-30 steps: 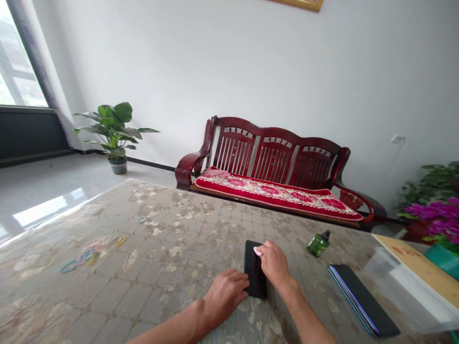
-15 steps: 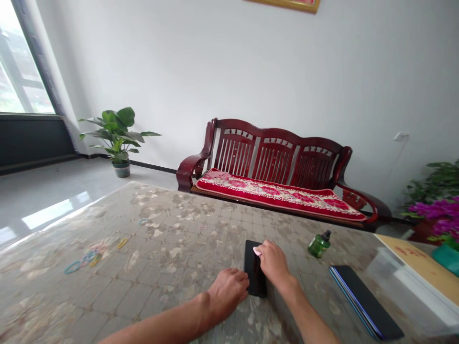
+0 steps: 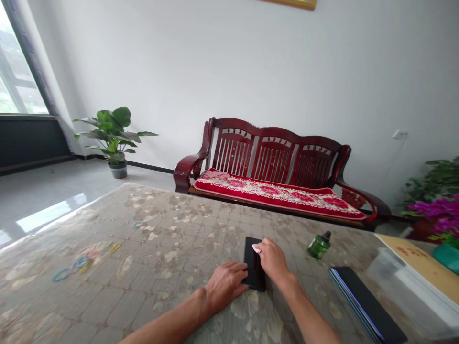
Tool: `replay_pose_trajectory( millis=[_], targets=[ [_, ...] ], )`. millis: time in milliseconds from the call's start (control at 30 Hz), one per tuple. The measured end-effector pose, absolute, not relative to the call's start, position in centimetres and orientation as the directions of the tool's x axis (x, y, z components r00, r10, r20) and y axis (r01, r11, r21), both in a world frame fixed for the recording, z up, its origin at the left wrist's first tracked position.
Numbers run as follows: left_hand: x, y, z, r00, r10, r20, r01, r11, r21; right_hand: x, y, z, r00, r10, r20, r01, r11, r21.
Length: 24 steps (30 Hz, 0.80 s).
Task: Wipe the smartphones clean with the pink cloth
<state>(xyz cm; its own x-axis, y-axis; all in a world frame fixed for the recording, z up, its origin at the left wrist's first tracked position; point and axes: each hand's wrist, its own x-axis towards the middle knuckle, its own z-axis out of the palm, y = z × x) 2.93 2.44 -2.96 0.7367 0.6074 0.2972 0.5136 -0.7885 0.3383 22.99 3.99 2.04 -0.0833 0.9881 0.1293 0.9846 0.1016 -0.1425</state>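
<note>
A black phone (image 3: pixel 254 277) lies flat on the patterned tablecloth. My left hand (image 3: pixel 225 284) rests at its left edge, fingers spread and fingertips touching the phone's side. Over the phone's upper right part, my right hand (image 3: pixel 271 258) pinches a small pinkish-white piece (image 3: pixel 256 248) against the screen. A small green bottle with a black top (image 3: pixel 319 245) stands to the right of my right hand. Farther right lies a stack of dark, flat devices (image 3: pixel 367 303).
Coloured rubber bands (image 3: pixel 81 262) lie on the table's (image 3: pixel 161 258) left part. At the right are a clear plastic box (image 3: pixel 405 286), a tan box (image 3: pixel 423 263) and purple flowers (image 3: pixel 437 212). Beyond the table stands a red wooden bench (image 3: pixel 272 162); a potted plant (image 3: pixel 116 138) is at the left.
My left hand has moved slightly up, with its fingers more spread along the phone's edge. The phone sits slightly higher in view. My right hand stays over the phone with the small piece.
</note>
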Motion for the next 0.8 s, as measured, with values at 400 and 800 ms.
replay_pose_trajectory(
  millis=[400,800],
  targets=[
    [2.7,2.6,-3.4,0.719,0.608,0.337,0.507,-0.79,0.344,22.7,4.5,2.1,-0.032,0.993,0.117,0.984,0.052,-0.172],
    [2.6,2.6,-3.0,0.729,0.588,0.35,0.478,-0.803,0.355,22.5,4.5,2.3,0.004,0.992,0.124,0.984,0.019,-0.18]
  ],
)
